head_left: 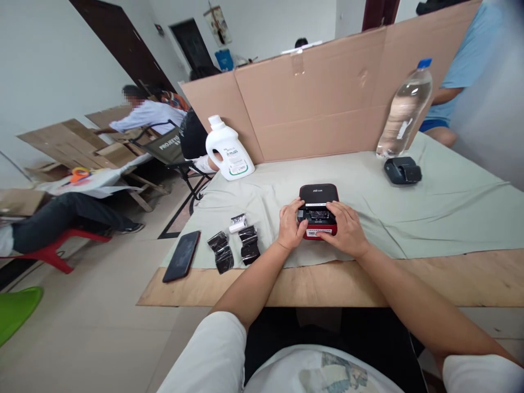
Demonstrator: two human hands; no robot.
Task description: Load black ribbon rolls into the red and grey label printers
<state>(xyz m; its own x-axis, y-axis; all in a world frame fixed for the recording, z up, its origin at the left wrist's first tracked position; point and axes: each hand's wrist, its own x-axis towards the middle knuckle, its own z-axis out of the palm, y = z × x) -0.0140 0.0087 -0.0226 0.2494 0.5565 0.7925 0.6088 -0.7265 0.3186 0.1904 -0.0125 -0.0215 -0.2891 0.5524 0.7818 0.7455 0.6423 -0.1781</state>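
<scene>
A small red and black portable printer (319,192) sits on the cloth in front of me with its black lid raised. My left hand (290,225) is closed round its left side, the thumb on the front corner. On the opposite side, my right hand (349,228) grips the body, fingers by the lid's hinge and thumb on the red front with a white barcode label. A dark part shows inside the open compartment. To the left lie several black-wrapped rolls (224,256) and a small white roll (237,222).
A phone (182,256) lies at the table's left edge. Farther back stand a white detergent bottle (230,150) and a clear water bottle (405,114), with a second black device (403,171) near it. A cardboard partition (323,103) closes off the back. Other people sit beyond.
</scene>
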